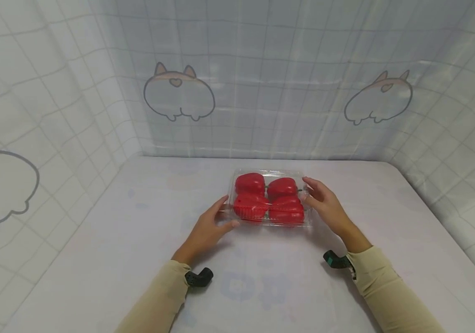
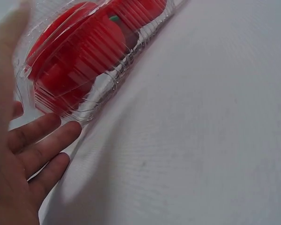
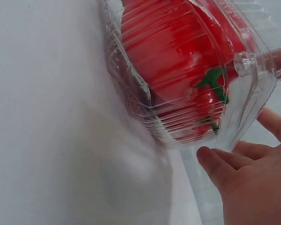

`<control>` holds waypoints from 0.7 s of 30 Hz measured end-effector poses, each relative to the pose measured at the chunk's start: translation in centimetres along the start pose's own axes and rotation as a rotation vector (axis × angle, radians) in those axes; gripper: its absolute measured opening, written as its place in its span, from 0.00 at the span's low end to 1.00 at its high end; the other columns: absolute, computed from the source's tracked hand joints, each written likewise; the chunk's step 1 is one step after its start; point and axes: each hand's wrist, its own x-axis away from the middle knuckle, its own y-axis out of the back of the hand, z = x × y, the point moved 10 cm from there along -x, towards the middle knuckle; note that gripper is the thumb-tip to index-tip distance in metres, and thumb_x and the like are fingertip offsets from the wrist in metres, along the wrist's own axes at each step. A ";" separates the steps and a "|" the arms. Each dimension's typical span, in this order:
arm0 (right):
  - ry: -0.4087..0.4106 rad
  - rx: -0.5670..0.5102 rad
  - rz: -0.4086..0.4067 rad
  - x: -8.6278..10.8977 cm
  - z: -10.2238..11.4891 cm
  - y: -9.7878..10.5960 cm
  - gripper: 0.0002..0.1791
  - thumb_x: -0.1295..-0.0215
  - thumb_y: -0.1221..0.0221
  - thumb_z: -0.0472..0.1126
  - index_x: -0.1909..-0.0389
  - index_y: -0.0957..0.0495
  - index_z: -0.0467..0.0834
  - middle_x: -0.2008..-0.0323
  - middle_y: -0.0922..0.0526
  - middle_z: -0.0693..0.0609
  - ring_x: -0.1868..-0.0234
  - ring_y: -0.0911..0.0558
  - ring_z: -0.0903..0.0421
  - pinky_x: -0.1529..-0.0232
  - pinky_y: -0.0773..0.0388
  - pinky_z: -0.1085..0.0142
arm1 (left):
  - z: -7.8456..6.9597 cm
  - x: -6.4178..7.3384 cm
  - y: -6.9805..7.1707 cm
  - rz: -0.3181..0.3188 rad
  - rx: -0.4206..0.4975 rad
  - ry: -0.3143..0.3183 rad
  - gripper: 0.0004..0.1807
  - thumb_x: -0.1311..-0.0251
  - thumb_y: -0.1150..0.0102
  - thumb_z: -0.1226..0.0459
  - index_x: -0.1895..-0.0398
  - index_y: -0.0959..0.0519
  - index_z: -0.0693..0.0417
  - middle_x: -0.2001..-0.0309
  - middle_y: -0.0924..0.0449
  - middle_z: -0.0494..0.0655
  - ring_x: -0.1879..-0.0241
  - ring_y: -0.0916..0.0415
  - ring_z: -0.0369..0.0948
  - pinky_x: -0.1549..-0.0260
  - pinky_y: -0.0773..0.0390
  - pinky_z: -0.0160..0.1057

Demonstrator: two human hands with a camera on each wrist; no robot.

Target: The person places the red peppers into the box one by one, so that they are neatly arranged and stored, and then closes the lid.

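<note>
A clear plastic clamshell box (image 1: 272, 173) sits on the table, holding several red bell peppers (image 1: 250, 183). A green stem (image 3: 214, 83) shows through the plastic in the right wrist view. At the box's left side is my left hand (image 1: 206, 229), its thumb apart from the extended fingers (image 2: 49, 147), whose tips are by the lower corner. My right hand (image 1: 329, 208) is at the opposite side, fingers (image 3: 215, 164) fairly straight and beside the box's end. Neither hand plainly curls round the box; the exact contact is hard to tell.
A pale cloth with faint prints covers the table (image 1: 254, 286). Grid-patterned curtains (image 1: 279, 92) with cartoon animal drawings hang behind and at both sides. Dark wrist devices (image 1: 199, 277) sit at the cuffs of the beige sleeves (image 1: 154, 300).
</note>
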 end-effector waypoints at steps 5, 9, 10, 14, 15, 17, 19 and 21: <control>0.002 -0.003 -0.031 0.1 0.1 0.0 0.35 0.27 0.43 0.41 0.24 0.43 0.41 0.25 0.42 0.40 0.26 0.39 0.42 0.36 0.32 0.51 | -0.4 0.2 0.2 0.016 0.052 -0.035 0.36 0.28 0.49 0.44 0.22 0.42 0.41 0.36 0.26 0.45 0.36 0.29 0.46 0.39 0.27 0.54; 0.002 -0.029 -0.056 -0.1 0.0 -0.2 0.35 0.27 0.42 0.41 0.24 0.43 0.39 0.25 0.41 0.40 0.26 0.37 0.42 0.38 0.31 0.53 | -0.3 0.2 0.4 0.005 0.075 -0.028 0.34 0.27 0.47 0.48 0.22 0.40 0.43 0.40 0.24 0.47 0.39 0.27 0.46 0.40 0.26 0.53; -0.002 -0.033 -0.065 -0.1 0.0 -0.2 0.35 0.27 0.42 0.42 0.25 0.43 0.38 0.25 0.41 0.40 0.27 0.37 0.42 0.38 0.30 0.54 | -0.2 0.2 0.5 0.003 0.080 -0.021 0.33 0.27 0.47 0.49 0.23 0.40 0.44 0.41 0.24 0.47 0.40 0.27 0.46 0.40 0.25 0.52; -0.056 -0.055 -0.106 0.1 -0.3 -0.1 0.34 0.27 0.42 0.42 0.26 0.42 0.37 0.27 0.39 0.41 0.28 0.34 0.43 0.37 0.30 0.53 | -0.2 0.1 0.4 -0.007 0.088 0.005 0.33 0.29 0.44 0.50 0.23 0.38 0.43 0.45 0.24 0.47 0.44 0.25 0.45 0.45 0.22 0.49; -0.075 -0.057 -0.118 0.2 -0.5 0.0 0.33 0.27 0.42 0.43 0.26 0.41 0.37 0.27 0.38 0.41 0.29 0.33 0.43 0.37 0.30 0.53 | -0.3 0.1 0.4 -0.009 0.097 0.005 0.33 0.29 0.44 0.51 0.23 0.38 0.44 0.47 0.23 0.47 0.46 0.24 0.45 0.47 0.21 0.48; -0.113 -0.051 -0.138 0.4 -0.8 0.1 0.32 0.27 0.43 0.44 0.27 0.40 0.38 0.28 0.36 0.42 0.31 0.31 0.44 0.36 0.29 0.53 | -0.5 0.0 0.3 -0.011 0.117 0.001 0.33 0.29 0.43 0.53 0.23 0.38 0.46 0.50 0.23 0.48 0.51 0.23 0.45 0.51 0.21 0.45; -0.147 -0.028 -0.153 0.6 -1.0 0.1 0.32 0.26 0.43 0.47 0.27 0.38 0.39 0.30 0.33 0.42 0.34 0.28 0.44 0.37 0.27 0.55 | -0.7 0.0 0.2 -0.009 0.165 -0.008 0.33 0.28 0.43 0.57 0.23 0.38 0.50 0.55 0.22 0.50 0.56 0.22 0.45 0.53 0.20 0.44; -0.176 -0.008 -0.163 0.8 -1.2 0.1 0.32 0.26 0.44 0.49 0.27 0.37 0.40 0.32 0.30 0.41 0.37 0.25 0.45 0.39 0.25 0.58 | -0.7 -0.1 0.0 -0.003 0.230 -0.011 0.32 0.28 0.44 0.61 0.23 0.40 0.52 0.59 0.22 0.53 0.59 0.20 0.47 0.52 0.19 0.44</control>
